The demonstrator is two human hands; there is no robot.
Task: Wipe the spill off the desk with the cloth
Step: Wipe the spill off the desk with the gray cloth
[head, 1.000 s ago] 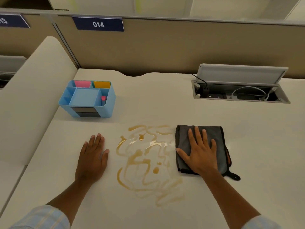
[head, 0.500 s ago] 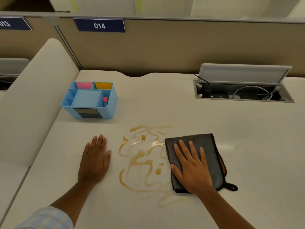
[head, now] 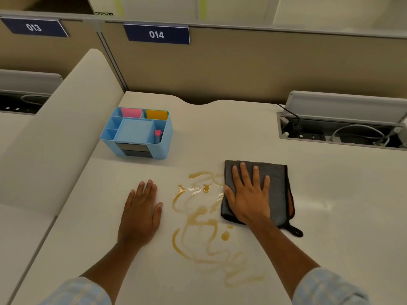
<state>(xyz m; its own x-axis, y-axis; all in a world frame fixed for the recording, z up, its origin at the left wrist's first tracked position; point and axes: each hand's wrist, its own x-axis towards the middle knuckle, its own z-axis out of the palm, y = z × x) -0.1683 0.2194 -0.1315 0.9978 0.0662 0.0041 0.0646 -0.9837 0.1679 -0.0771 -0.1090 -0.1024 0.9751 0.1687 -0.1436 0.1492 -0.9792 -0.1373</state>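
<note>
A brown liquid spill (head: 198, 219) spreads in thin looping trails across the middle of the white desk (head: 330, 216). A folded dark grey cloth (head: 277, 183) with an orange edge and a black hanging loop lies flat at the spill's upper right edge. My right hand (head: 248, 194) presses flat on the cloth's left half, fingers spread. My left hand (head: 141, 212) rests palm down on the bare desk just left of the spill, holding nothing.
A light blue desk organiser (head: 137, 133) stands behind the spill at the left. An open cable hatch (head: 343, 128) with wires sits at the back right. A beige divider (head: 242, 69) with the label 014 closes the back, and a curved side panel (head: 55, 137) rises at the left.
My right hand has slid the cloth away from me and slightly right, off the spill's lower right part. Streaks there look fainter. My left hand has stayed in place.
</note>
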